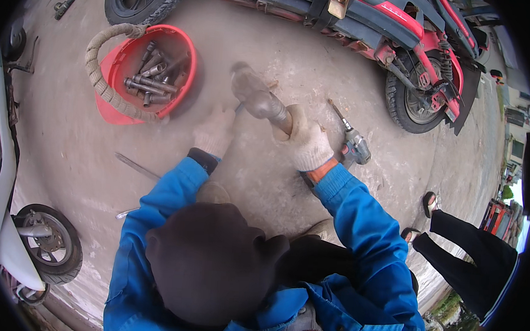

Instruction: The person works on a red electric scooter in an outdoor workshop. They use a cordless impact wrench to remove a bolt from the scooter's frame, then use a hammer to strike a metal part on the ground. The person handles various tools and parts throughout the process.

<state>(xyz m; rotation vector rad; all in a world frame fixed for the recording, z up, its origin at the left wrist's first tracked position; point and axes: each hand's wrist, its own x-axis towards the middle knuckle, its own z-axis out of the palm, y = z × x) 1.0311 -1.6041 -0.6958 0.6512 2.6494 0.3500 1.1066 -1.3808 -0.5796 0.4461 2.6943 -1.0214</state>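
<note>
My right hand (306,141), in a whitish work glove, is wrapped round the handle of a hammer (268,107). The hammer's metal head is smeared by motion and hangs above the concrete, up and left of the hand. My left hand (216,132), also gloved and blurred, is low over the floor left of the hammer. A thin dark piece shows at its fingertips; its kind cannot be made out. Just right of my right hand lies a cordless drill (356,145) with a long socket or bit pointing away.
A red bucket (192,72) with a rope-wrapped handle holds several metal sockets (152,84). A metal bar (136,166) lies left of my left forearm. Red scooter (404,29) at far right, wheel (144,3) at far left, another vehicle's wheel (48,244) at left. A person's legs (464,248) at right.
</note>
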